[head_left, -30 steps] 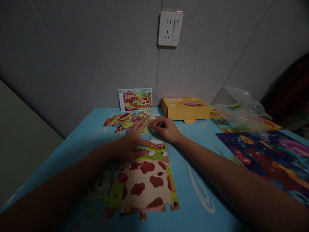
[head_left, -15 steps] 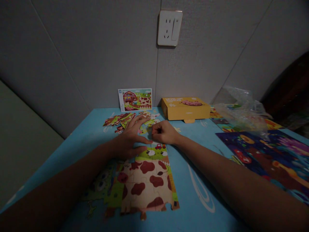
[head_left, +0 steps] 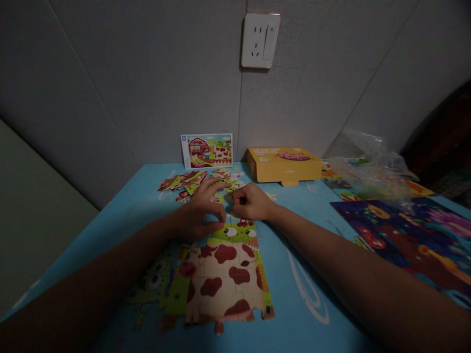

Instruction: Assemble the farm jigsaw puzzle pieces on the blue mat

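Note:
A partly joined jigsaw puzzle [head_left: 224,279] with a brown-spotted cow, sheep and a red tractor lies on the blue table. At its upper left edge is my left hand [head_left: 200,211], middle fingers stretched forward, index finger bent down close to the thumb; no piece shows between them. My right hand [head_left: 252,202] is closed with curled fingers at the puzzle's top edge, partly covering it. Whatever its fingertips may hold is hidden. Beyond my left hand lies a heap of loose puzzle pieces [head_left: 176,182].
A farm picture card [head_left: 208,151] leans on the wall, beside a yellow box [head_left: 289,171]. At right are a clear plastic bag [head_left: 379,171] and a dark blue sea-themed puzzle [head_left: 397,240]. A wall socket [head_left: 260,41] is above.
My left index finger has bent inward from a straighter position, bringing its tip close to the thumb. My right hand stays in nearly the same place, still curled.

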{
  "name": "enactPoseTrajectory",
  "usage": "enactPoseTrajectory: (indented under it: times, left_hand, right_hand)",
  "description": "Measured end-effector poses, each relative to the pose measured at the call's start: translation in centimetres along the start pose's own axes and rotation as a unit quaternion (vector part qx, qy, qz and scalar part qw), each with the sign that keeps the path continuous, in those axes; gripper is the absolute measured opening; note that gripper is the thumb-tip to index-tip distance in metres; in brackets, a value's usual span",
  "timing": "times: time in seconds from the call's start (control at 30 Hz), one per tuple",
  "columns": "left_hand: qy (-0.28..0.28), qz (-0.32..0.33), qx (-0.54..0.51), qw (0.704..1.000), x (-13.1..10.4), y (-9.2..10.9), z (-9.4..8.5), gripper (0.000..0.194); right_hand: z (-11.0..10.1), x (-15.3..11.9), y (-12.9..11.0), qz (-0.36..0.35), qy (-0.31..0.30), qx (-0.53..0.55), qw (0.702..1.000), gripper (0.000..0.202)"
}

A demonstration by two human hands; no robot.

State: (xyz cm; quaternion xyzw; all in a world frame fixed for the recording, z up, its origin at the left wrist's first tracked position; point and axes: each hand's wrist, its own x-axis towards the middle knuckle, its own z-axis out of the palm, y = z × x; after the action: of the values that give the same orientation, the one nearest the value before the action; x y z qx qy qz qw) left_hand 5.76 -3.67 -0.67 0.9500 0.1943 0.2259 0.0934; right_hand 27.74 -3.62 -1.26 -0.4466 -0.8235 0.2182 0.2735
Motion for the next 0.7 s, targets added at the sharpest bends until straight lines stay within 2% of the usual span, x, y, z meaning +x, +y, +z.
enactPoseTrajectory:
  times: [0.6,0.7]
  left_hand:
    - [0.010,0.031,0.005,0.999,0.15,-0.15,0.18,0.012]
    - [-0.002,0.023,0.007,1.000,0.11,-0.20,0.25,0.021]
  right_hand:
    - [0.08,0.03,0.14,-0.002,0.001,0.011,1.000,0.016]
    - [0.17,0.07,0.17,0.014,0.036,-0.015,0.999,0.015]
